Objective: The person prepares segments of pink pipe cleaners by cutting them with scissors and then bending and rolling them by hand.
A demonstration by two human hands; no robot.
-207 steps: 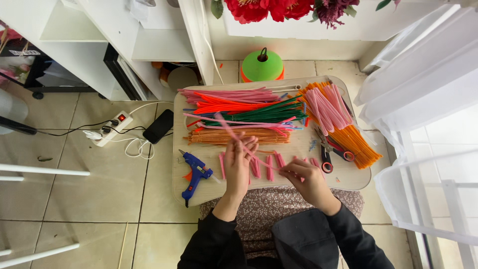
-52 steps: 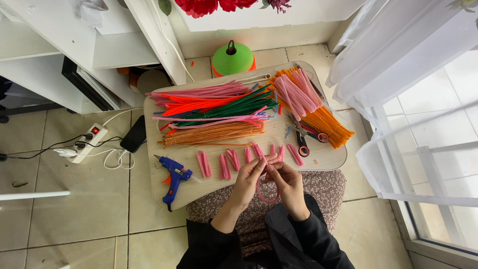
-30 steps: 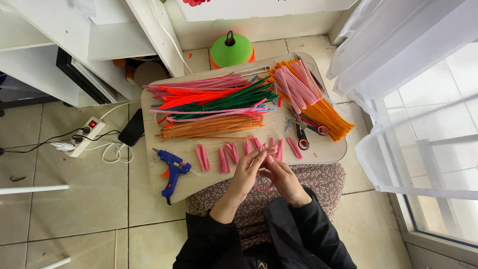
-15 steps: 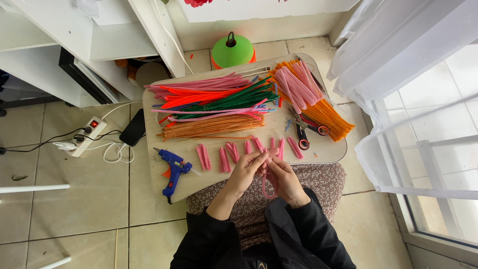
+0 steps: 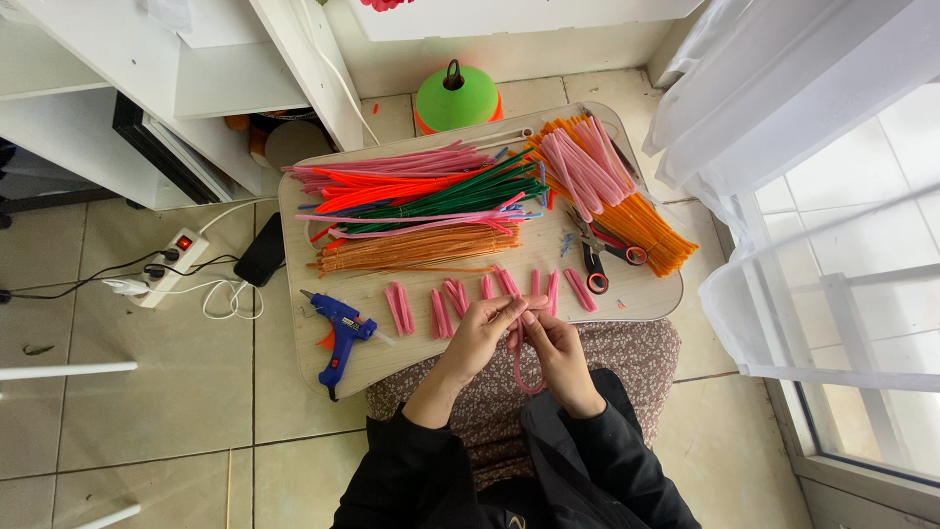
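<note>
Since a moment ago both hands have barely shifted: my left hand [image 5: 482, 331] and right hand [image 5: 554, 348] stay pinched together on a pink pipe cleaner [image 5: 519, 367], looping over my lap beside the tray [image 5: 646, 290].

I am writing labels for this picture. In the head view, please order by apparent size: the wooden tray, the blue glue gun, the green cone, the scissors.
1. wooden tray
2. green cone
3. blue glue gun
4. scissors; these look close to the glue gun, so that order is unsure.
</note>
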